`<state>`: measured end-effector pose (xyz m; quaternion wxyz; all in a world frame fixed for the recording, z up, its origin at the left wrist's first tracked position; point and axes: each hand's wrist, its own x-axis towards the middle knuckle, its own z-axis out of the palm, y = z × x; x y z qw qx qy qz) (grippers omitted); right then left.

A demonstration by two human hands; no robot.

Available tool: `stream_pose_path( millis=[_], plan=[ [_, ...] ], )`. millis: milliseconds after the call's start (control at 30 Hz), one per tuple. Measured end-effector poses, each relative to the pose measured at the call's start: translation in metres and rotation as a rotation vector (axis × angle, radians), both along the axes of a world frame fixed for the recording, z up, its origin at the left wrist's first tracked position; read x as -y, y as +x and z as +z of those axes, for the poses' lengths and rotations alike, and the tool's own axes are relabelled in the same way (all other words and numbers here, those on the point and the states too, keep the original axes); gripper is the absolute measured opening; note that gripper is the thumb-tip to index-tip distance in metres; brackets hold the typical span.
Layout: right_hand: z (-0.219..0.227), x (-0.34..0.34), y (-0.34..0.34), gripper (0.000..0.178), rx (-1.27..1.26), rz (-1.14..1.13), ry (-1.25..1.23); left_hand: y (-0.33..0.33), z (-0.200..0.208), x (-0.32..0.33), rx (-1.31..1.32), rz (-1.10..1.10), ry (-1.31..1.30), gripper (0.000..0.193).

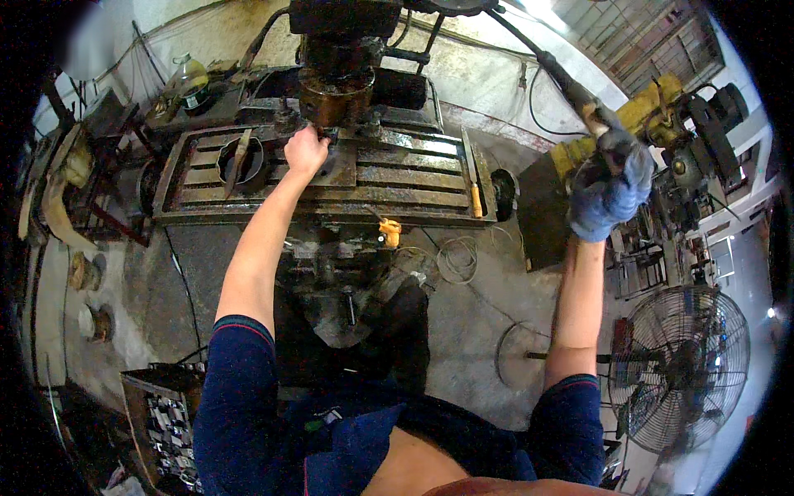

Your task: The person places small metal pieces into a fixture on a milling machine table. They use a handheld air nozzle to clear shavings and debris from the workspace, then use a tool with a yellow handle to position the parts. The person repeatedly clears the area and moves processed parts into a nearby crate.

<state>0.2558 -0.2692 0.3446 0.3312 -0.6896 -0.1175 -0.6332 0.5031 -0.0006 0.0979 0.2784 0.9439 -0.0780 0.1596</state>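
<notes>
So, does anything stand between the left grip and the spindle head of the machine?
Nothing visible does: the bare left grip is right at the spindle head's lower edge. Whether they touch, I cannot tell.

The slotted table (413, 177) is scuffed metal, glossy in patches — the glove (610, 198) matt cloth, the fan guard (680, 369) metal wire.

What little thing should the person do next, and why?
Probably ease the bare left hand back from the round brown machine head before moving the long lever. That hand is right by the head's lower end, its fingertips partly hidden, while the gloved right hand seems to grip the lever's end. I can't tell whether anything is spinning.
</notes>
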Motion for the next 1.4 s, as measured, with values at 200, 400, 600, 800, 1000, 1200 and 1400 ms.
stream_pose_path(
  millis=[200, 400, 600, 800, 1000, 1200, 1400],
  plan=[
    [0.017, -0.015, -0.001, 0.021, -0.01, 0.41, 0.183, 0.003, 0.004, -0.004, -0.067, 0.037, 0.082, 0.033],
    [0.014, -0.004, -0.005, 0.019, -0.051, 0.153, 0.058, 0.015, 0.0, -0.006, -0.089, -0.016, 0.071, 0.039],
    [0.02, -0.002, -0.005, 0.02, -0.077, 0.013, -0.002, 0.013, -0.001, -0.005, -0.047, -0.002, 0.006, 0.04],
    [0.019, 0.001, -0.002, 0.021, -0.065, 0.249, 0.09, 0.015, -0.006, -0.005, -0.027, -0.008, -0.007, 0.039],
    [0.012, -0.006, -0.003, 0.017, -0.061, 0.003, 0.055, 0.016, -0.008, -0.005, 0.038, 0.02, 0.0, 0.038],
    [-0.021, -0.006, -0.004, 0.023, -0.059, -0.053, 0.121, 0.019, -0.009, -0.003, -0.018, -0.008, -0.024, 0.039],
    [-0.001, -0.01, -0.004, 0.017, -0.021, 0.105, 0.085, 0.015, -0.005, -0.004, -0.074, -0.031, -0.009, 0.036]
  ],
)
